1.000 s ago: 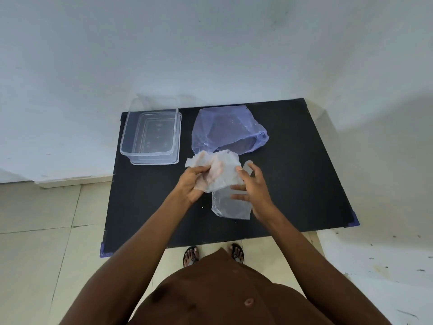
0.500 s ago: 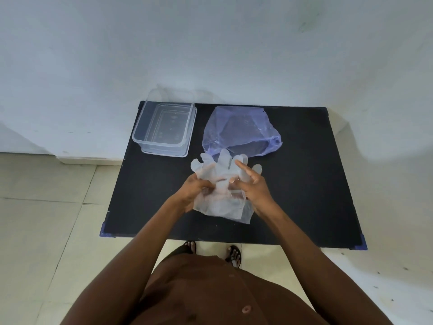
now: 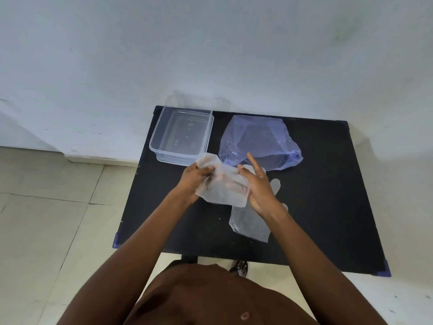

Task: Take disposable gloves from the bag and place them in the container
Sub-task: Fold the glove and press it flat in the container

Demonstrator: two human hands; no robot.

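The desk (image 3: 328, 207) carries the bag (image 3: 257, 139) at one o'clock and the empty container (image 3: 182, 134) at eleven. The left hand (image 3: 194, 181) and right hand (image 3: 260, 186) both pinch one glove (image 3: 222, 191) at centre; a second glove (image 3: 250, 224) lies at five. Likely folding; next, carry it toward eleven, into the container.

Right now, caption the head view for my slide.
Left hand and right hand hold a glove near the clear container.

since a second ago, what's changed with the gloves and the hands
The gloves have come apart: one glove now lies on the table under the right wrist, while the left hand and right hand hold the other glove between them. The bag and container stayed put.
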